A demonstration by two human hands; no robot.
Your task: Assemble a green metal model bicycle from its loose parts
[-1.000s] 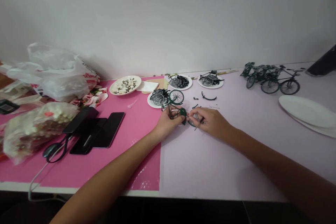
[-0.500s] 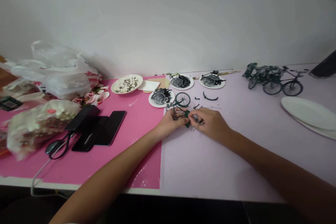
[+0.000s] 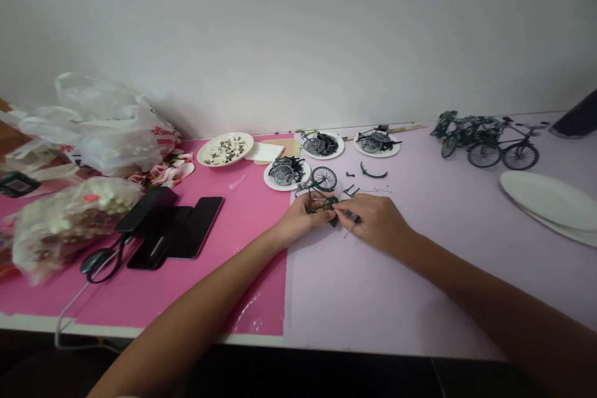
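My left hand (image 3: 298, 219) is closed on a small dark green model bicycle frame (image 3: 321, 200) that has one spoked wheel (image 3: 324, 178) fitted at its far end. My right hand (image 3: 375, 219) pinches a thin tool (image 3: 351, 224) with its tip at the frame's near end. Both hands rest on the lilac table surface (image 3: 373, 286). Loose dark parts (image 3: 372, 173) lie just beyond my hands.
Three small white plates hold wheels and parts (image 3: 285, 173) (image 3: 321, 145) (image 3: 375, 143). Finished model bicycles (image 3: 487, 140) stand at the back right beside stacked white plates (image 3: 550, 202). On the pink mat (image 3: 224, 249) lie phones (image 3: 186, 227), scissors (image 3: 100, 258), plastic bags (image 3: 93, 134) and a dish of small pieces (image 3: 224, 149).
My hands stayed at the bicycle frame. The right hand shifted slightly, and the tool's tip now angles down toward the table. The view rose a little since one second ago.
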